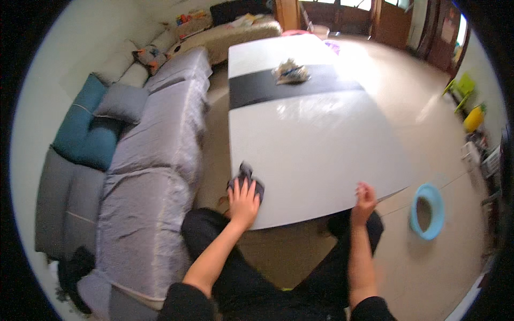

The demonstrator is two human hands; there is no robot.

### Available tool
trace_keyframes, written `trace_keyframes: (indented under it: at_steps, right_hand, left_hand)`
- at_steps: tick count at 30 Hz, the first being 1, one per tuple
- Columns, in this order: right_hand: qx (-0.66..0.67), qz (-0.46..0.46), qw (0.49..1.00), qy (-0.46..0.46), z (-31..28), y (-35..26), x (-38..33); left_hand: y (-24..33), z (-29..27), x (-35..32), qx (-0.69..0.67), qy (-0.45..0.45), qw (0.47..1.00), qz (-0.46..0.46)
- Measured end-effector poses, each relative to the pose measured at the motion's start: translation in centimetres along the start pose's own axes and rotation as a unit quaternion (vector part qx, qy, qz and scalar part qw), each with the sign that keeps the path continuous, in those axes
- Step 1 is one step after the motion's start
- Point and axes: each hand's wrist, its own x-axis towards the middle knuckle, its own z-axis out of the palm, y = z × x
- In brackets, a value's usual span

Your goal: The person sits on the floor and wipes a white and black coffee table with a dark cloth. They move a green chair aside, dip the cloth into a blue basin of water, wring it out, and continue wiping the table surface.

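Fingers of the left hand (244,205) spread, pressed over a bunched dark cloth (245,172), not clenched; cloth sits at near-left corner of white table (321,155); right hand (365,201) half-curled by near-right corner, can't tell if it holds anything; step in hand reads as wiping; next move calls for flat pressure, enough grip to drag cloth; light-blue basin (438,211) on floor (407,267), brownish inside, maybe water
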Motion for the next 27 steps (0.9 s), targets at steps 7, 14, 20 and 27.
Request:
trace_keyframes:
  at_steps: [7, 14, 20, 27]
  right_hand:
    - [-0.027, -0.02, 0.999, -0.013, -0.6, 0.1, -0.2]
    - [-0.097, -0.035, 0.994, -0.024, -1.4, -0.2, -1.1]
    - [-0.064, -0.03, 0.997, -0.004, -2.6, -0.4, -1.8]
    - [-0.011, -0.027, 1.0, 0.009, -2.0, -0.5, -1.2]
  left_hand:
    - [11.2, 2.0, -2.2, -0.083, 0.029, 0.971, 0.224]
    - [11.1, 3.4, 6.6, -0.092, -0.068, 0.982, 0.151]
    - [-0.9, -0.2, 5.2, -0.048, -0.073, 0.995, -0.043]
    - [4.7, 0.1, -3.8, -0.009, -0.021, 0.994, 0.108]
